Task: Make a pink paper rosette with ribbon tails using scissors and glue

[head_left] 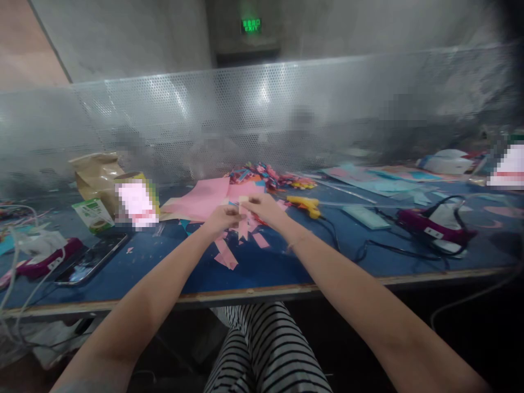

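Above the middle of the blue tabletop, my two hands meet at a pale pink paper strip point(243, 224) that hangs down between them. My right hand point(264, 207) pinches the strip near its top. From the other side, my left hand point(223, 218) has its fingers closed at the strip's edge; its fingertips are small and slightly blurred. Below lie loose pink paper pieces point(226, 256), with another small piece point(260, 240) to their right. Large pink paper sheets point(204, 196) spread out just behind my left hand. Beyond my hands sits a pile of colourful paper scraps point(262, 174).
Right of my hands lies a yellow glue gun point(305, 206) with a black cord. Farther right are light blue sheets point(360, 180) and a purple power strip point(434, 229). At left are a phone point(93, 259), a green-white packet point(94, 215) and a brown paper bag point(96, 177).
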